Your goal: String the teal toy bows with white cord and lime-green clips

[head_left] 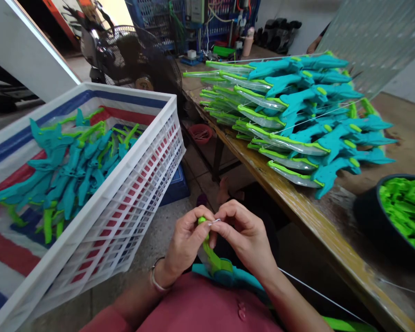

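A green-and-teal plastic piece point(224, 272), shaped like a toy bow, lies across my lap against the red shirt. My left hand point(186, 237) is closed around its green tip, thumb and fingers pinching near the end. Close against it, my right hand point(244, 235) pinches a white string point(215, 221) at that tip. More string runs off to the lower right from beneath my right forearm. My fingers hide part of the tip and how the string sits on it.
On the left, a white plastic crate point(155, 152) with a striped liner holds many similar pieces. Stacked strung pieces point(297, 115) cover part of the wooden table point(335, 230). A black tub point(366, 216) of green parts stands right. Behind are a fan point(152, 60) and a red basin point(200, 133).
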Available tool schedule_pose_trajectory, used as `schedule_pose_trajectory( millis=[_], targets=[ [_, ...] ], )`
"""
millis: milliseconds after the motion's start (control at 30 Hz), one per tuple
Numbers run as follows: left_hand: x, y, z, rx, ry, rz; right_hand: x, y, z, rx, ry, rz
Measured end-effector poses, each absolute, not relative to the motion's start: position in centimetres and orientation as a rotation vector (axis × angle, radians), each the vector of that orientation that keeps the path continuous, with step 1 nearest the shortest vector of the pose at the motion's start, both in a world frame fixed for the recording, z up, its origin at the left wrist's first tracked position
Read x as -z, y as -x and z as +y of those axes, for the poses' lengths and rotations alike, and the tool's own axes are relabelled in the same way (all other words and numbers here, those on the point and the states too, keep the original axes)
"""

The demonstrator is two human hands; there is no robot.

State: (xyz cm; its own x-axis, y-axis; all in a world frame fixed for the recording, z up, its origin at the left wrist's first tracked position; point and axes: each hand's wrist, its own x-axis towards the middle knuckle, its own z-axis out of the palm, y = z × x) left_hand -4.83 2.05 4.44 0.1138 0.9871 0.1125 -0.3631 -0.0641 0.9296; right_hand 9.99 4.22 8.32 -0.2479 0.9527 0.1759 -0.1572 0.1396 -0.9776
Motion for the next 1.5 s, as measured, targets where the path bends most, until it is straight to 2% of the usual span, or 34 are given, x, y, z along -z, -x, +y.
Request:
schedule_pose_trajectory(
  millis=[100,200,267,467,900,967,1200,1500],
  targets=[
    [-4.4,5.0,2.1,-1.322,-1.070,0.731,-8.0,-9.8,4.2,-1.608,0.818,-1.182],
    [-4.3,5.1,2.3,-1.339,-1.049,0.666,-7.7,-9.7,4.4,-1.642,0.795,-1.148],
    [-4.2,5.0,2.4,-1.350,-1.023,0.653,-7.4,-9.8,4.6,-1.564,0.784,-1.213],
    [-4.4,4.7,2.4,-1.336,-0.970,0.785,-7.5,-10.3,4.5,-0.962,0.816,-1.591],
    [-4.2,4.6,3.1,-1.260,-0.945,0.826,-8.4,-10.5,4.5,-0.422,0.723,-1.967],
    [-4.1,4.4,3.0,-1.266,-0.935,0.879,-8.3,-10.5,4.4,-0.416,0.792,-1.968],
    [-4.3,4.4,2.9,-1.305,-1.042,0.844,-8.6,-10.8,4.3,-0.723,0.902,-1.804],
    [-4.5,4.6,3.0,-1.303,-1.083,0.786,-7.4,-10.4,3.7,-0.380,0.833,-1.907]
  ],
)
